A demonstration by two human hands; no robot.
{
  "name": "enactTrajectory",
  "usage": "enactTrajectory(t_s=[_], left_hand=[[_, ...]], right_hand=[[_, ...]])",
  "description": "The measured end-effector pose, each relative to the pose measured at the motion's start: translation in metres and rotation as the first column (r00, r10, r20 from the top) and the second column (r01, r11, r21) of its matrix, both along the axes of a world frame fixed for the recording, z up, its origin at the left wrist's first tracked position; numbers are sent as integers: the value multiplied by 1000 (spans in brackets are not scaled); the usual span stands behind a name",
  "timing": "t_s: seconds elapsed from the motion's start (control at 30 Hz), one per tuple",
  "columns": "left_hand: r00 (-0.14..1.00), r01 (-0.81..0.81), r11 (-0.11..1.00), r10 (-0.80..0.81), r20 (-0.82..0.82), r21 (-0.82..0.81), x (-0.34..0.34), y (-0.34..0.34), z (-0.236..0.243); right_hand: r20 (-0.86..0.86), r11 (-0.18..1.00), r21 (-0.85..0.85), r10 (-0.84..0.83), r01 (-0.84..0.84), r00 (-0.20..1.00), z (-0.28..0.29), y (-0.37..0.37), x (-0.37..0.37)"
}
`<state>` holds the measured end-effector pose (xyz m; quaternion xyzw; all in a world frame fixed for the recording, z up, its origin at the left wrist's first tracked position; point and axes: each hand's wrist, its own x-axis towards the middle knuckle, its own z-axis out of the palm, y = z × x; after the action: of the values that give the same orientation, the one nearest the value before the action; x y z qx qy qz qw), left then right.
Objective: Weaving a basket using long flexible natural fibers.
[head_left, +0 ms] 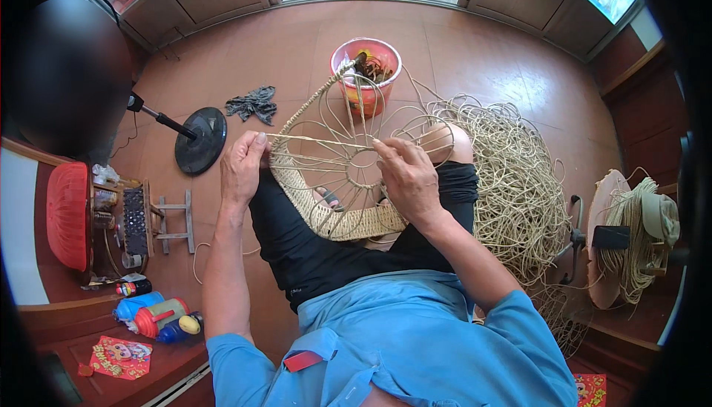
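Across my lap rests a round wire frame (363,168) with a ring at its centre and looped spokes. Tan cord weaving (326,216) covers its near and left edge in a band. My left hand (245,162) is closed at the frame's left edge, thumb pressed on a strand of cord (315,139). That strand runs taut to my right hand (408,177), whose thumb and fingers pinch it above the central ring. Farther off, wrapped cord (341,73) covers part of the frame's rim, near a pink bucket.
The pink bucket (365,99) holds tools and scraps. A big heap of loose cord (515,184) lies to the right, beside a cord-wound reel (627,240). At left stand a black round base (200,141), a dark rag (252,104) and a small wooden rack (175,222).
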<state>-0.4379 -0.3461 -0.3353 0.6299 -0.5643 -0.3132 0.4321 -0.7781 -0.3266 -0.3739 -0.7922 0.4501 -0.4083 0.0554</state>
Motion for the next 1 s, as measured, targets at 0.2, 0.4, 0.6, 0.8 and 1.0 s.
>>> enactTrajectory(t_s=[0.2, 0.4, 0.6, 0.8, 1.0], left_hand=[[954, -23, 998, 41, 297, -63, -14, -27, 41], [885, 103, 969, 14, 466, -224, -71, -94, 82], [733, 276, 892, 45, 679, -358, -141, -137, 82], [768, 238, 698, 291, 571, -676, -141, -105, 68], [952, 151, 925, -41, 303, -349, -153, -23, 20]], right_hand=[[-265, 999, -45, 3, -16, 964, -16, -1, 0], [-475, 998, -45, -55, 38, 878, -16, 5, 6], [-492, 998, 11, -53, 67, 869, -8, 6, 13], [-423, 995, 86, -18, 59, 906, -10, -8, 13], [-346, 998, 57, -9, 31, 938, -15, -8, 10]])
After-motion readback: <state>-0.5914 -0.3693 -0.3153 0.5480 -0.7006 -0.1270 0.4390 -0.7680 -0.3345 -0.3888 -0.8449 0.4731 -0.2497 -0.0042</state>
